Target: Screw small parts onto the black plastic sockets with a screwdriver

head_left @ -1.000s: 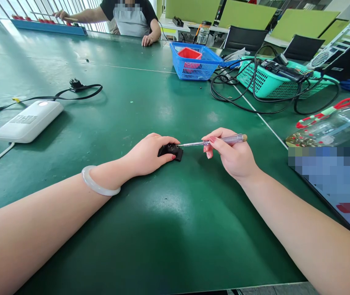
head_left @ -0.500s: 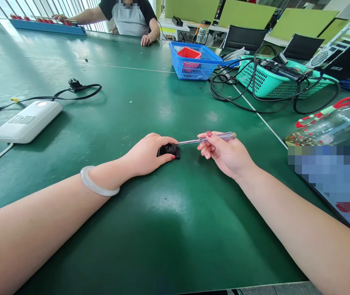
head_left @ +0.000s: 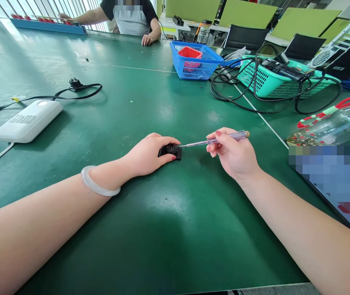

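Note:
My left hand [head_left: 148,153] rests on the green table [head_left: 168,229] and pins down a small black part [head_left: 172,151] with thumb and fingers. My right hand [head_left: 233,153] grips a clear-handled screwdriver [head_left: 224,139] held almost level. Its metal tip touches the top of the black part. A pale bangle [head_left: 98,185] circles my left wrist.
A white box [head_left: 27,121] with black cables lies at the left. A blue basket [head_left: 195,61] and a teal basket [head_left: 273,80] draped in cables stand at the back right. A clear bottle [head_left: 331,123] lies at the right edge. Another person [head_left: 130,18] sits at the far side.
My right hand has slid a little to the right with the screwdriver, after moving left a moment before. The tip stays on the black part. My left hand has not moved.

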{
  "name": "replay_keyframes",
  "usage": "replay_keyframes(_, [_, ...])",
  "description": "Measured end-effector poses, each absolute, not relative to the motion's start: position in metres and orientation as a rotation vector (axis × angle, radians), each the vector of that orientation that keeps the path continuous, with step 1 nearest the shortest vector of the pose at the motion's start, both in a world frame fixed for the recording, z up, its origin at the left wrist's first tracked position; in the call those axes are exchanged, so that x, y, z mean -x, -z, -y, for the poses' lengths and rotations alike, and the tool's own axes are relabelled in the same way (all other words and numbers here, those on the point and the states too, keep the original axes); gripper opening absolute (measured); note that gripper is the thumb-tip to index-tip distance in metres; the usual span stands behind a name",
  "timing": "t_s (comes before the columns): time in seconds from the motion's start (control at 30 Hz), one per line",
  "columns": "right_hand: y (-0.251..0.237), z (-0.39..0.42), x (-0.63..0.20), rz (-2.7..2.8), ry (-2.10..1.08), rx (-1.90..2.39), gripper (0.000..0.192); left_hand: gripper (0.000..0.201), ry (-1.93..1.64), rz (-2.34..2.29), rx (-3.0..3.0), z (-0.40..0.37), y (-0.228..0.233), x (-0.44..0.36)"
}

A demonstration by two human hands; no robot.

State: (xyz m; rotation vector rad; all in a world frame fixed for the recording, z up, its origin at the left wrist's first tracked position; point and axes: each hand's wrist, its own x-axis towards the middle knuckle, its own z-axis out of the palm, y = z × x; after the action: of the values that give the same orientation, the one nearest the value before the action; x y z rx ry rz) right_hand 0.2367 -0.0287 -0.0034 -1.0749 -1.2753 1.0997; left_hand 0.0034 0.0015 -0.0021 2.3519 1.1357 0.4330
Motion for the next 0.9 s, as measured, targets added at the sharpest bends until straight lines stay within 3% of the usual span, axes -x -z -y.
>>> replay_keyframes(0.43, [0.0033,0.0293,-0.2384,1.301,-1.158,0.990,0.020,0.038,-0.437,-1.134,-2.350,-0.0018,0.0027,-0.0029])
replay_keyframes(0.7, [0.0060,0.0320,-0.2301,1.386,-1.285,0.983,0.030,0.038,-0.440,-1.124,-2.355,-0.0014,0.0023,-0.0034])
replay_keyframes(0.9, [0.0030,0.0342,-0.2315,1.385,-1.123,0.949,0.026,0.038,-0.434,-1.129,-2.353,-0.0021,0.0032,-0.0031])
